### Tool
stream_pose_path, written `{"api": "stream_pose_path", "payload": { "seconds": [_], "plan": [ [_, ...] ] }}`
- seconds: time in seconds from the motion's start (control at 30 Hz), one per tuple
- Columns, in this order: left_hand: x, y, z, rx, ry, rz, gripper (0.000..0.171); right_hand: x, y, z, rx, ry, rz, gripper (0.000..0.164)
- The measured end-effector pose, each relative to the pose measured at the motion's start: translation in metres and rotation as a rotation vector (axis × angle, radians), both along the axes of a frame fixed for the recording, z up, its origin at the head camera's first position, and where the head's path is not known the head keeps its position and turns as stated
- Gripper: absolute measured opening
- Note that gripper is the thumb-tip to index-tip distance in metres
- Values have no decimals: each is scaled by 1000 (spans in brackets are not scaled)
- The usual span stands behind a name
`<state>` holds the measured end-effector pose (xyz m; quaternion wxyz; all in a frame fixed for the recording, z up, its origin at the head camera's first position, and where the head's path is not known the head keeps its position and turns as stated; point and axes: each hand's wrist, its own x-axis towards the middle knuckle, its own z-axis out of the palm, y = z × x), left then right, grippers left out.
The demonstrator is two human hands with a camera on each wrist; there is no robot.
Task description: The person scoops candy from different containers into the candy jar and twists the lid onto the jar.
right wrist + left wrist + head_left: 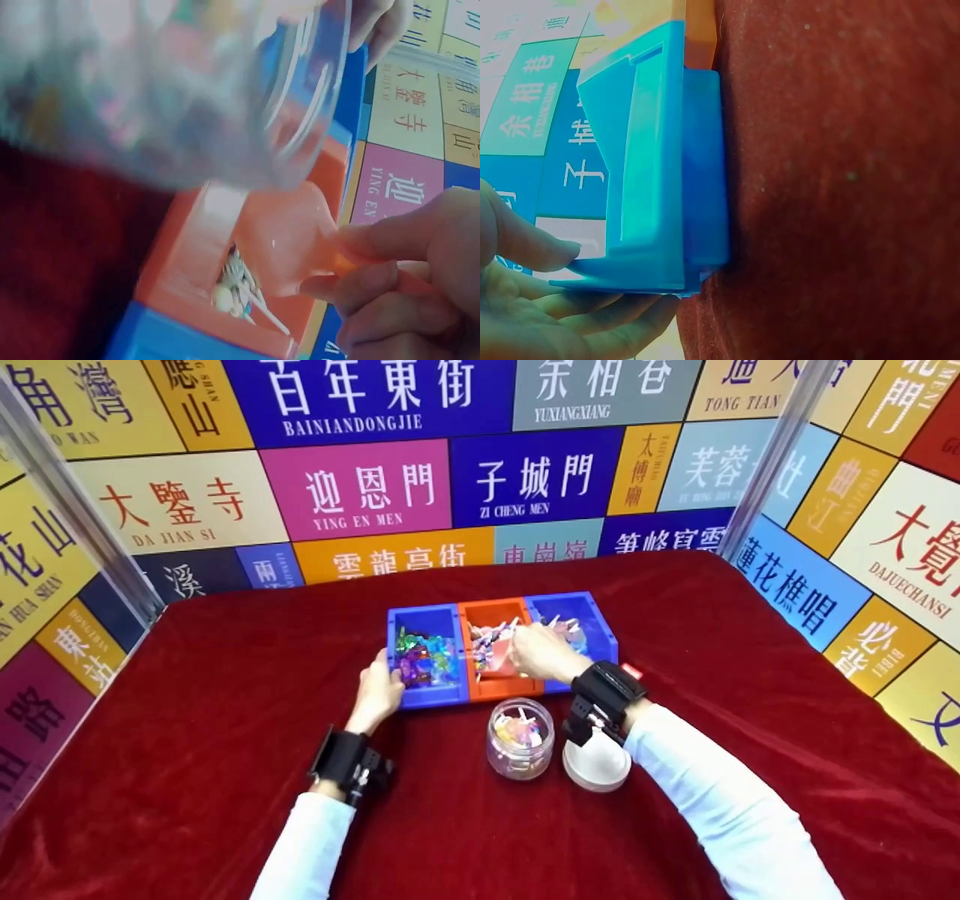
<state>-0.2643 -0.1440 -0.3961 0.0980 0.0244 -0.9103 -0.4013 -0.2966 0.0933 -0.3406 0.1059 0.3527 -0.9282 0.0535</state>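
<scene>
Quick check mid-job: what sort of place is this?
Probably a staged booth or demonstration stand: a table draped in dark red cloth, wall panels printed with Chinese names, and a grey post at the corner.

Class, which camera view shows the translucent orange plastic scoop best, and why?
The right wrist view: the scoop appears close up, its broad blade mostly visible. The head view shows it small, partly hidden by the right hand; the left wrist view shows none of it.
</scene>
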Motion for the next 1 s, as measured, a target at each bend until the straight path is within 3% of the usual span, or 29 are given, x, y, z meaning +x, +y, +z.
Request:
{"api": "stream_pose_path", "payload": {
  "seconds": [0.07,0.23,0.37,0.57,0.7,0.83,1.0],
  "plan": [
    [0,0,0,0,0,4,44,-1,1,-2,-55,-39,4,29],
    [0,0,-1,-13,4,6,43,-5,4,-6,-196,-166,-83,34],
    [0,0,-1,-9,-18,-2,45,-6,6,-5,-235,-205,-144,35],
    [0,1,0,2,-35,-4,46,0,3,13,-119,-231,-280,29],
    [0,1,0,4,-35,-5,47,1,0,21,-22,-319,-375,13],
    [1,1,0,-4,-5,-11,45,-4,0,19,2,-363,-347,12],
    [0,0,0,-15,-1,-2,46,-9,6,13,-33,-289,-262,17]
  ]
}}
